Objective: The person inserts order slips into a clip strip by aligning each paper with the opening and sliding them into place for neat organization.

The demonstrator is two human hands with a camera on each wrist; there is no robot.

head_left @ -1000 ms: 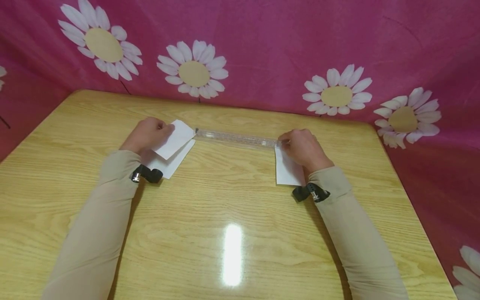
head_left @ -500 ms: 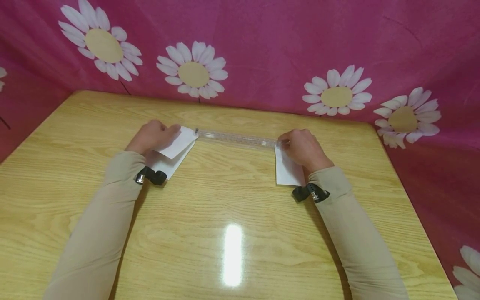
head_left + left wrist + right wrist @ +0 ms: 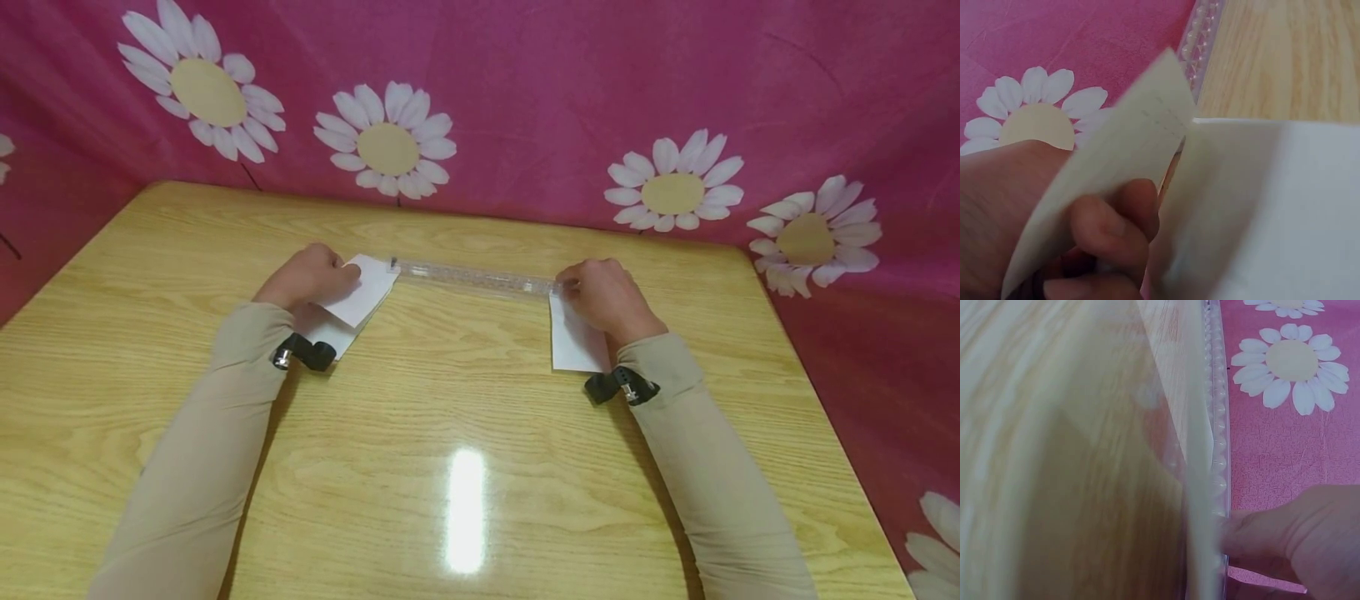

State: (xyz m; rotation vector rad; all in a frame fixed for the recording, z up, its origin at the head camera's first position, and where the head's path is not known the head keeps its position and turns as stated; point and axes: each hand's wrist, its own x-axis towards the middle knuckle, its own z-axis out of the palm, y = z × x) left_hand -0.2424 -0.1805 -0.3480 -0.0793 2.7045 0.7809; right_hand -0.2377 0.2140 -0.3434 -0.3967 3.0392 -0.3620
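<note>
Left-hand fingers pinch a white paper flap (image 3: 369, 287), which, in the left wrist view, partly hides a clear beaded strip (image 3: 472, 277) stretching between both hands. The right hand (image 3: 607, 296) grips the strip's other end, white paper (image 3: 576, 346) below its fingers, pink flowered cloth (image 3: 517, 67) beyond.
</note>
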